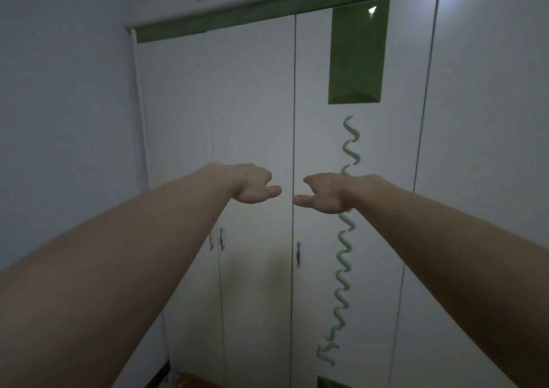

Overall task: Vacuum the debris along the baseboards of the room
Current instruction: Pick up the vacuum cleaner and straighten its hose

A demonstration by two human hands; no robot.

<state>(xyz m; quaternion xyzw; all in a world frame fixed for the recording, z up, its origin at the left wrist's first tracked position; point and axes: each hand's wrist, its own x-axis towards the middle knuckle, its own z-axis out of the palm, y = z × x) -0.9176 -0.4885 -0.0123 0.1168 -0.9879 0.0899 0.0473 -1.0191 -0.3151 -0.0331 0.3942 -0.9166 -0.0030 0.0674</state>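
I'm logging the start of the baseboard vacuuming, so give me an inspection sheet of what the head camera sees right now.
Surface: a small patch of brown floor at the bottom edge; debris cannot be judged.
Job's things: no vacuum seen; baseboards not clearly in view.
Clutter: nothing seen.
Hands: left hand and right hand stretched forward, palms down, thumbs pointing at each other, holding nothing, apart from each other.
Cables: nothing seen.
Surroundings: white wardrobe doors with small handles, a green panel, a wavy green ornament below it, a green trim strip on top, plain wall at left; dim light.
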